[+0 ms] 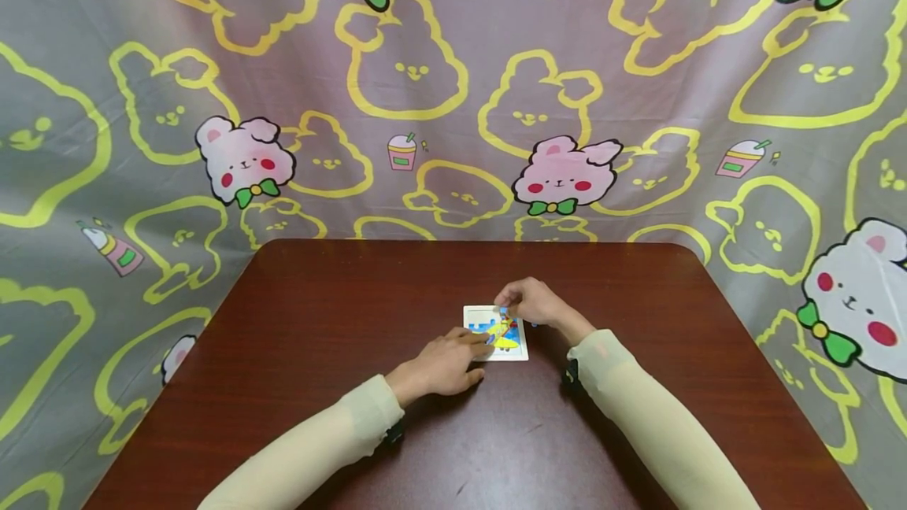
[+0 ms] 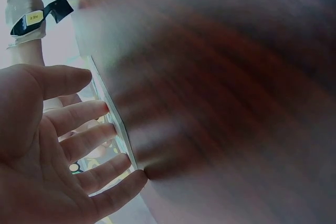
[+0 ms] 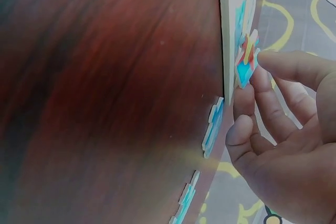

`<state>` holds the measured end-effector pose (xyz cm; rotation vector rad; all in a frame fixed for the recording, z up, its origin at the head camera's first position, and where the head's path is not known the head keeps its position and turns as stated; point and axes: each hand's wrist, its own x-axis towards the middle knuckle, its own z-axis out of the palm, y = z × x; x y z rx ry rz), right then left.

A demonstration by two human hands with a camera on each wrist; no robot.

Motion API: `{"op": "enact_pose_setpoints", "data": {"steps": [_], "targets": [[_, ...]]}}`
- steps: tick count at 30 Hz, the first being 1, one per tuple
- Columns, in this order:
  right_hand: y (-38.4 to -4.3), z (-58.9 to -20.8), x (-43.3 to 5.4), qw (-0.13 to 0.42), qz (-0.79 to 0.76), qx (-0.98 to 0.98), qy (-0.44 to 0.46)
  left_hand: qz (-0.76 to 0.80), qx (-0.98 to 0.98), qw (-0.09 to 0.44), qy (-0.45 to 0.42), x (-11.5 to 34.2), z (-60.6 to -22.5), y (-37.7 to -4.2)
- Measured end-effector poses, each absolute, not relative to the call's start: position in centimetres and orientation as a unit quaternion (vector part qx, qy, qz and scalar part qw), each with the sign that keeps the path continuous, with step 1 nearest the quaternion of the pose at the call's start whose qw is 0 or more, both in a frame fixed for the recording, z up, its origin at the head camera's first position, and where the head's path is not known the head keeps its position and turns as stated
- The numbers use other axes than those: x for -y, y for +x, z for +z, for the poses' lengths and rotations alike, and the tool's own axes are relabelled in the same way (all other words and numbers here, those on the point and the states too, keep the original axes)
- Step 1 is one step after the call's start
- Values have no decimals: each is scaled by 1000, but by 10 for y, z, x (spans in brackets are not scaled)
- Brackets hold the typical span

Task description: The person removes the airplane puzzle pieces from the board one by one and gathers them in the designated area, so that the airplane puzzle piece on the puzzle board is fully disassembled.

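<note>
A small jigsaw puzzle with a white frame (image 1: 524, 354) lies on the table, its picture blue with a yellow shape. My left hand (image 1: 445, 360) rests over its left side; in the left wrist view the fingers (image 2: 86, 142) are spread and nearly straight, their tips at the frame's edge. At the far right corner of the puzzle, my right hand (image 1: 536, 302) pinches a jigsaw piece (image 3: 247, 65) coloured blue, red and yellow. That piece is tilted up in the right wrist view, close over the frame. My left fingers hide part of the picture.
Two loose blue jigsaw pieces, one nearer the frame (image 3: 212, 129) and one farther off (image 3: 184, 203), lie on the dark wooden table (image 1: 340, 297). A patterned curtain (image 1: 453, 85) hangs behind the table's far edge.
</note>
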<state>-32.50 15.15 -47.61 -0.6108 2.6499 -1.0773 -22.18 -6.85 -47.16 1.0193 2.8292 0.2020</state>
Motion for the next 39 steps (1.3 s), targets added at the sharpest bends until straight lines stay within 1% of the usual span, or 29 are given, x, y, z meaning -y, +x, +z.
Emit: {"op": "enact_pose_setpoints", "data": {"steps": [19, 26, 34, 39], "targets": [[-326, -474, -150, 96, -340, -916, -188, 68, -938, 68, 332, 68, -469, -222], [-323, -473, -151, 109, -338, -919, -170, 65, -939, 69, 332, 67, -470, -223], [-326, -474, -151, 107, -342, -915, -184, 65, -938, 65, 334, 68, -471, -223], [-327, -475, -153, 117, -361, -908, -175, 65, -938, 64, 335, 68, -472, -222]]}}
